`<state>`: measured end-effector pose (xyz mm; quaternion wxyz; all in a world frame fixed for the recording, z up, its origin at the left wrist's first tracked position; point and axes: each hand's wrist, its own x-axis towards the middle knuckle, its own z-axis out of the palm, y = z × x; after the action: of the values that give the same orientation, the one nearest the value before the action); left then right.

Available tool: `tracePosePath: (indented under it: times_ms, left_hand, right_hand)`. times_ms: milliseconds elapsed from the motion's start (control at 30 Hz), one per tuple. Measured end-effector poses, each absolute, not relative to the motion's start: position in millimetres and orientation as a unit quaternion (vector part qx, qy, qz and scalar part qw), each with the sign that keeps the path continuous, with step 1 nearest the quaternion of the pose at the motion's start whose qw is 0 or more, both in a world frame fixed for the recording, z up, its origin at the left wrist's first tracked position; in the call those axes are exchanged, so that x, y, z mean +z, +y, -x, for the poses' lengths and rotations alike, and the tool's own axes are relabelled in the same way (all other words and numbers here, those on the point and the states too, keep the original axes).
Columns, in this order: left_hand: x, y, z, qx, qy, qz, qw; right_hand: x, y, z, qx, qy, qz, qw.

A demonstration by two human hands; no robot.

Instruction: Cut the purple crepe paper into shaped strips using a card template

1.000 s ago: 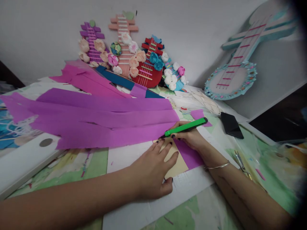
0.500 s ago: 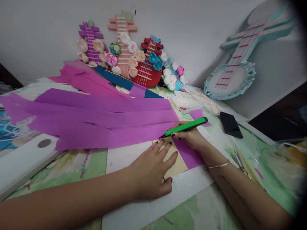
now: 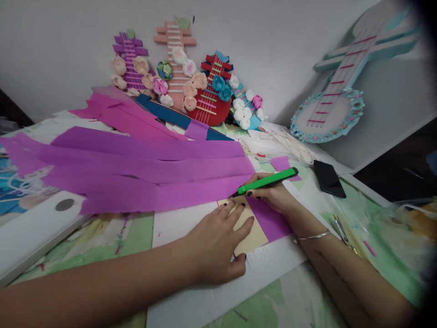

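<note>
My left hand (image 3: 221, 241) lies spread with its fingertips pressing on a pale yellow card (image 3: 254, 232). The card rests on purple paper (image 3: 273, 223), over a white board (image 3: 191, 300). In my right hand (image 3: 275, 196) is a green utility knife (image 3: 268, 181), its dark tip at the card's top edge, just beyond my left fingertips. A large purple sheet (image 3: 146, 173) spreads to the left of the knife, partly over the board.
Decorated paper instruments, one of them red (image 3: 216, 107), lean on the wall. A black phone (image 3: 329, 178) and scissors (image 3: 343, 232) lie at the right. A white box-like object (image 3: 37, 232) is at the left, pink paper (image 3: 119, 114) behind.
My right hand and the green knife have shifted very slightly to the right. My left hand stays in place on the card.
</note>
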<state>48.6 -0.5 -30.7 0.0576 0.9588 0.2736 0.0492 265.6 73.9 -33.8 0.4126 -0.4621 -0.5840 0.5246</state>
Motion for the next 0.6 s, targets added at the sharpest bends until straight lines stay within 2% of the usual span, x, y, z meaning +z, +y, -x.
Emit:
tracePosePath:
  times_ms: [600]
  left_hand:
    - [-29.8,-0.3,-48.6,0.054,0.273,-0.959,0.057]
  right_hand:
    - [-33.4,74.4,-270.4,0.514,-0.588,0.471,0.409]
